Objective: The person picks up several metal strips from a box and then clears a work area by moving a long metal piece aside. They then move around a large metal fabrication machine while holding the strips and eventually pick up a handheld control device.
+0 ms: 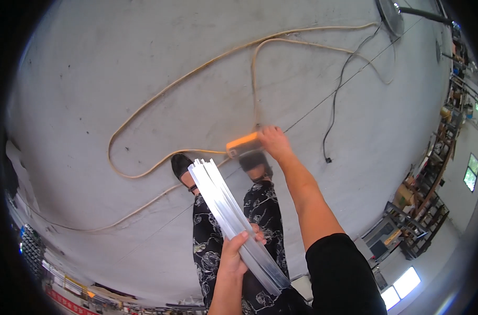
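Observation:
My left hand (236, 251) is closed round a bundle of long silver metal profiles (220, 202), which slants across in front of my legs. The far ends of the lengths fan slightly apart near my left foot. Out ahead, my right hand (274, 142) has its fingers closed over the right end of an orange box-shaped block (243, 143), just above my right shoe. The block is smeared by motion, so its exact kind is unclear. A beige cord (205, 152) runs up to its left side.
The beige cord (144, 105) loops widely over the grey floor (197, 110). A thin black cable (333, 115) ends in a plug (328, 160). At the far right stands a round base (391, 18) with a pole. Racks (433, 173) full of goods line the right side.

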The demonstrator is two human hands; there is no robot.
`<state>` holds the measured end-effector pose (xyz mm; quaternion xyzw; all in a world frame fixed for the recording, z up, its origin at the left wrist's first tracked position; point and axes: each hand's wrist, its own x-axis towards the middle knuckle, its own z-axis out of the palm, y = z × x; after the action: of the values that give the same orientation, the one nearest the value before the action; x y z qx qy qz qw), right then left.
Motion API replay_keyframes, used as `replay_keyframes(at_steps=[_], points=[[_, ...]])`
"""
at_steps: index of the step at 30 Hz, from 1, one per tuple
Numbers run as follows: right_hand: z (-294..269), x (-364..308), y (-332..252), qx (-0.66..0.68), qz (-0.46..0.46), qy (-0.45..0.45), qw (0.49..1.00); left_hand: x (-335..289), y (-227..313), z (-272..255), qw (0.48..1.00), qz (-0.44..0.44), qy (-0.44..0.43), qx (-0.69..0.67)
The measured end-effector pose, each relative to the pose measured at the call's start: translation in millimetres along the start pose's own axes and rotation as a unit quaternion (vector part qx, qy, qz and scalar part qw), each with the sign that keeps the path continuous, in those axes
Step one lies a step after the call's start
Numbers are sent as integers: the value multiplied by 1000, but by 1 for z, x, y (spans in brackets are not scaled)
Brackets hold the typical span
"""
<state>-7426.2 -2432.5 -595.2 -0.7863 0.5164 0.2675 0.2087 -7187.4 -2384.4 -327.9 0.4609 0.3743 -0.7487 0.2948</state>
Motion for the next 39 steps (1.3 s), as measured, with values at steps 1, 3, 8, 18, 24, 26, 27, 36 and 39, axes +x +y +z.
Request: replay_keyframes(at_steps=[1, 3, 8, 18, 24, 26, 27, 36, 39], points=[[-10, 4, 1, -5, -26, 74, 997, -1, 0, -1, 1000, 8, -2, 3], [-41, 14, -3, 46, -23, 30, 998, -3, 1, -5, 1000, 17, -12, -4], [-117, -6, -10, 283, 132, -152, 938, -2, 2, -14, 997, 8, -62, -48], [-260, -212, -94, 749, 224, -340, 523, -133, 11, -74, 959, 115, -126, -228], [-342, -269, -164, 713, 54, -473, 515, -267, -6, -126, 906, 307, -122, -265], [-372, -280, -174, 689, 27, -517, 508, -304, -28, -139, 894, 335, -109, -278], [-389, -285, -179, 682, 13, -519, 514, -318, -41, -147, 883, 335, -105, -311], [-473, -314, -241, 546, -2, -510, 665, -385, -159, -253, 756, 390, -139, -506], [-457, -322, -296, 612, 157, -520, 575, -388, -195, -327, 704, 410, -141, -562]])
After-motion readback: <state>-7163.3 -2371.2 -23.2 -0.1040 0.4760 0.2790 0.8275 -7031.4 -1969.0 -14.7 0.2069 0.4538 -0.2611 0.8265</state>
